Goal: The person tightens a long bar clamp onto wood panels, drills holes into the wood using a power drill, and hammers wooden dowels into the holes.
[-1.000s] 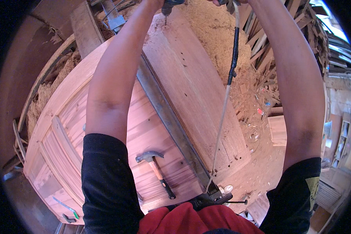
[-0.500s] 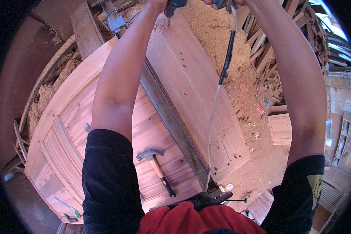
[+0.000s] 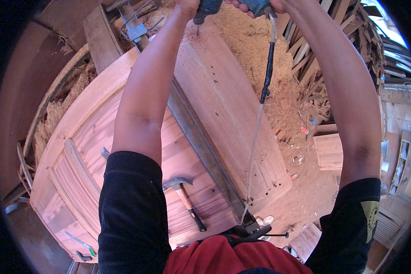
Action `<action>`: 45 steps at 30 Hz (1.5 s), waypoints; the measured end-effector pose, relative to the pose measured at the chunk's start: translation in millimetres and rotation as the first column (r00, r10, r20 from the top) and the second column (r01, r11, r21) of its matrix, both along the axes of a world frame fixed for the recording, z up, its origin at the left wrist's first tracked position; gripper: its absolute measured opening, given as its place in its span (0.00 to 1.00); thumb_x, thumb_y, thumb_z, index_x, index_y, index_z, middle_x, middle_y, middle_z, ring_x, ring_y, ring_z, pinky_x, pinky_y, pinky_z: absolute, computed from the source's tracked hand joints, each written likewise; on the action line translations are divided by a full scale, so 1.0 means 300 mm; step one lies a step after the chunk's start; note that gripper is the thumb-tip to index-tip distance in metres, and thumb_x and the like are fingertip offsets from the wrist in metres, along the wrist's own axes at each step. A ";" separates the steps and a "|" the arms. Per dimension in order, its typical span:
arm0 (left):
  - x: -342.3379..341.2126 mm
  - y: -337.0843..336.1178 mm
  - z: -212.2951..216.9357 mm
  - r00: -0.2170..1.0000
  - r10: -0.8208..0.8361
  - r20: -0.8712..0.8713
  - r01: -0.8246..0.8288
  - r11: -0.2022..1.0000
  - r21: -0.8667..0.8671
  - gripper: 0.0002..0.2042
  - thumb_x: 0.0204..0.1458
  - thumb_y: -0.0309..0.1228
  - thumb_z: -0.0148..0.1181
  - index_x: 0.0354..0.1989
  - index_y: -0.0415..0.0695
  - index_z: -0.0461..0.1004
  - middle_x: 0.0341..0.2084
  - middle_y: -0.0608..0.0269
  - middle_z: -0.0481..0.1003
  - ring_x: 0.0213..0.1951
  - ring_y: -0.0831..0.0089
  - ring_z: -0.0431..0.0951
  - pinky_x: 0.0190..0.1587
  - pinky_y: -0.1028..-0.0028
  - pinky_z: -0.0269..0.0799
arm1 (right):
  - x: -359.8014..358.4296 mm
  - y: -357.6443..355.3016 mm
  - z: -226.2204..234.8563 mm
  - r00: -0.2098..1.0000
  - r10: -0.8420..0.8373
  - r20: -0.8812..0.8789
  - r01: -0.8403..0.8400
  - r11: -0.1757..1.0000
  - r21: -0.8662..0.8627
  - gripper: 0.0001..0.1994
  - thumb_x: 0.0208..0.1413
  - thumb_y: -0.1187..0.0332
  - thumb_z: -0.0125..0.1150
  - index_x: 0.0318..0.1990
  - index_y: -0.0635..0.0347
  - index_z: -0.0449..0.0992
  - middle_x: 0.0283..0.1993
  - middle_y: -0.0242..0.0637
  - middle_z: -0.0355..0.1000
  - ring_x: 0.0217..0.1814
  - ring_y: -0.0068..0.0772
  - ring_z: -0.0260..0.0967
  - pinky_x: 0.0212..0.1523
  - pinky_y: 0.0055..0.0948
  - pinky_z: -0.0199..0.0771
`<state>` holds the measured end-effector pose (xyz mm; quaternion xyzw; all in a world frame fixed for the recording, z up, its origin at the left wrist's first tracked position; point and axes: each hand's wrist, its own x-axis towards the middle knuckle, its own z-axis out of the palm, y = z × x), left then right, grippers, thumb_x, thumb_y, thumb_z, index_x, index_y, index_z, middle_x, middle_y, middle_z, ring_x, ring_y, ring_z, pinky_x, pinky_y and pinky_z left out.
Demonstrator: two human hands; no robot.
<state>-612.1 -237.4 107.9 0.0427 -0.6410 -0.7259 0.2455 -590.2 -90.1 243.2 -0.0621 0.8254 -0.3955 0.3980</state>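
Observation:
A blue-green power drill is at the top edge of the view, partly cut off. My left hand grips its front end. At its rear, my right hand is closed round the handle, with fingertips showing beneath. The thin drill bit points down at the far end of a reddish wooden plank; how deep the tip goes is hard to tell. From the handle a pale cord, wrapped in black tape partway, runs back toward me. Several small dark holes mark the plank.
Left of the plank, a metal bar borders a panelled wooden door. On the door lie a claw hammer and a green-tipped blade. Sawdust and piled wood offcuts lie beyond; a wooden block is at right.
Both hands and the drill appear slightly lower in the picture, so more of the drill shows. The cord has swung a little to the right. Both hands keep their hold.

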 end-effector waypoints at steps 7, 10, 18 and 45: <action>0.001 -0.007 -0.031 0.999 -0.012 -0.036 0.012 1.000 0.020 0.31 0.59 0.58 0.50 0.34 0.37 0.82 0.26 0.59 0.79 0.31 0.72 0.76 0.39 0.67 0.70 | 0.001 0.000 -0.025 0.999 -0.030 -0.041 0.031 1.000 0.006 0.11 0.56 0.58 0.58 0.35 0.54 0.71 0.26 0.31 0.67 0.22 0.26 0.68 0.20 0.31 0.73; -0.003 -0.010 -0.046 0.996 -0.004 -0.086 0.004 1.000 0.005 0.31 0.61 0.57 0.49 0.33 0.36 0.81 0.25 0.60 0.79 0.30 0.72 0.75 0.39 0.67 0.70 | -0.004 0.000 -0.036 0.998 -0.039 -0.040 0.040 0.999 0.015 0.11 0.56 0.58 0.59 0.35 0.54 0.71 0.26 0.31 0.67 0.22 0.26 0.68 0.20 0.31 0.73; -0.006 -0.017 -0.080 0.988 -0.076 -0.136 0.081 0.996 0.030 0.30 0.63 0.55 0.48 0.31 0.35 0.80 0.24 0.62 0.77 0.28 0.74 0.74 0.34 0.69 0.70 | -0.015 0.001 -0.060 1.000 -0.010 -0.026 0.011 1.000 0.023 0.11 0.54 0.57 0.60 0.34 0.54 0.72 0.25 0.30 0.67 0.22 0.26 0.68 0.20 0.31 0.73; 0.450 -0.019 -0.338 0.981 0.193 0.023 -0.136 0.768 -0.625 0.29 0.62 0.52 0.52 0.60 0.38 0.69 0.54 0.39 0.72 0.55 0.41 0.71 0.55 0.54 0.69 | -0.018 0.019 -0.233 0.996 -0.068 0.050 0.065 0.996 0.061 0.11 0.54 0.57 0.62 0.31 0.53 0.74 0.25 0.29 0.69 0.22 0.26 0.68 0.21 0.31 0.71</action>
